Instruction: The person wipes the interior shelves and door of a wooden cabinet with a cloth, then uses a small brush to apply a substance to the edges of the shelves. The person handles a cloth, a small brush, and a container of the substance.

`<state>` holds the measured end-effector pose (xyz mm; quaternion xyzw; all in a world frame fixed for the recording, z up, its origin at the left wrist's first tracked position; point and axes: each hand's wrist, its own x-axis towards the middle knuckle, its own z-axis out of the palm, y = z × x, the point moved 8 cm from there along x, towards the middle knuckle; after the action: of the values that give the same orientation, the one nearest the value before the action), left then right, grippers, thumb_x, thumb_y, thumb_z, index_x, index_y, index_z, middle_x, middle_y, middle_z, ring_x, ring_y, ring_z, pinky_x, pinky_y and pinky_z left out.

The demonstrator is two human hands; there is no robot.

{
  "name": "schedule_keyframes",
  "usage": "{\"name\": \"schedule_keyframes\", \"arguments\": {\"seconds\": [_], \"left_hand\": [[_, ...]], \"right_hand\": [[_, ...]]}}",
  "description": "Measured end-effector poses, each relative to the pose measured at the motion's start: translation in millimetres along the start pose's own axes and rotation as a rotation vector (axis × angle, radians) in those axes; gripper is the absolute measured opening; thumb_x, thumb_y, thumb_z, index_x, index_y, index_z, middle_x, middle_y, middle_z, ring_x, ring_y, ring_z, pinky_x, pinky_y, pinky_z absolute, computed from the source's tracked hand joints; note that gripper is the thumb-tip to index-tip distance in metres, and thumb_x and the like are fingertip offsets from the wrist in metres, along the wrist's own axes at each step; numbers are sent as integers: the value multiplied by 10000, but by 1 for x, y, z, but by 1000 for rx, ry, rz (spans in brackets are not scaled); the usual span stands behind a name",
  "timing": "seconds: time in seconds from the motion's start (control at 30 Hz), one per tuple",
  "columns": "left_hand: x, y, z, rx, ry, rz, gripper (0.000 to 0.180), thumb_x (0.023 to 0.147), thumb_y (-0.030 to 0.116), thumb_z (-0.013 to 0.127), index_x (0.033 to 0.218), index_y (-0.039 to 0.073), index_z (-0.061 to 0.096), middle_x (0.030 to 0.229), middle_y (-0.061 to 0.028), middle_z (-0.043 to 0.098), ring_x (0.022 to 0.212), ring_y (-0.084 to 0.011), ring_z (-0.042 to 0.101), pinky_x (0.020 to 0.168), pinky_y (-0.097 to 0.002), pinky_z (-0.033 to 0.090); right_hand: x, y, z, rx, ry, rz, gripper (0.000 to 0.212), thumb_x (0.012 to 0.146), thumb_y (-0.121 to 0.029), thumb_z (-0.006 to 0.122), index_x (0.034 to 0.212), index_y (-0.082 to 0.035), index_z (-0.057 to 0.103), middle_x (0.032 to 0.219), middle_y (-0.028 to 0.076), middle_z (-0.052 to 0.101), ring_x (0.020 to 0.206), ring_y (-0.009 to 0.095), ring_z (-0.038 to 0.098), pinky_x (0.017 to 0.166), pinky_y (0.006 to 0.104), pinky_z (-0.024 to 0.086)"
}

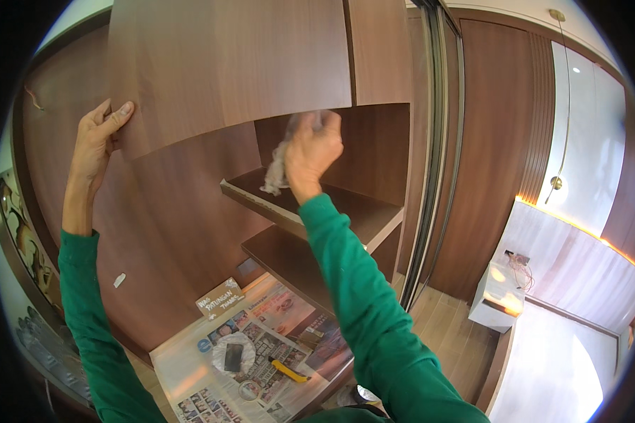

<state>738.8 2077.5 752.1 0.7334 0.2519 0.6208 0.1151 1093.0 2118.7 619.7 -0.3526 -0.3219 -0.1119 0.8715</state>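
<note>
1. Head view, and the left hand (100, 137) is up at the flat brown wood-grain panel (233, 56), by its lower left corner. The thumb lies on the front face and the hand clamps the edge, the far fingertips partly hidden.

2. Over to the right hand (312, 151), a little blurred, fingers curled and closed on a crumpled whitish-grey cloth (276, 169)! The cloth hangs down the hand's left side, just below the panel's lower edge and above the dark brown upper shelf (353, 204); whether it touches either, I cannot tell.

3. Beneath that shelf sits a dark brown lower shelf (289, 261), partly covered by the green right sleeve (367, 303).

4. Down below, printed newspaper sheets (212, 384) lie spread out. On them: a yellow-handled cutter (289, 370), a dark rectangular block (233, 357) on a round whitish wrapper (221, 350), and a pale ring-shaped roll (249, 390) near the cutter. A small brown rectangular sign (220, 299) with white lettering stands at the sheets' far edge.
</note>
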Motion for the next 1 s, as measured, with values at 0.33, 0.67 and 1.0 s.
{"name": "schedule_keyframes", "arguments": {"seconds": [0.33, 0.67, 1.0], "left_hand": [[-18, 44, -15, 194, 8, 72, 434, 915, 428, 756, 1038, 19, 681, 771, 6, 628, 655, -68, 554, 600, -211, 401], [-42, 81, -8, 221, 35, 128, 493, 917, 395, 757, 1143, -38, 686, 850, -47, 703, 710, -84, 641, 656, -221, 481], [-54, 109, -4, 254, 30, 137, 447, 912, 377, 765, 1091, -29, 706, 855, -41, 698, 719, -81, 634, 665, -222, 486]], "right_hand": [[-12, 17, 56, 76, -101, 190, 226, 926, -220, 682, 955, -4, 623, 781, 253, 694, 752, 487, 664, 714, 549, 513], [-18, 5, 66, 147, 128, 227, 196, 884, -141, 680, 816, 23, 598, 741, 266, 660, 723, 483, 635, 675, 541, 459], [-32, 27, 106, -106, -150, 562, 240, 904, -189, 662, 990, 26, 727, 983, 280, 726, 933, 482, 697, 820, 548, 557]]}}
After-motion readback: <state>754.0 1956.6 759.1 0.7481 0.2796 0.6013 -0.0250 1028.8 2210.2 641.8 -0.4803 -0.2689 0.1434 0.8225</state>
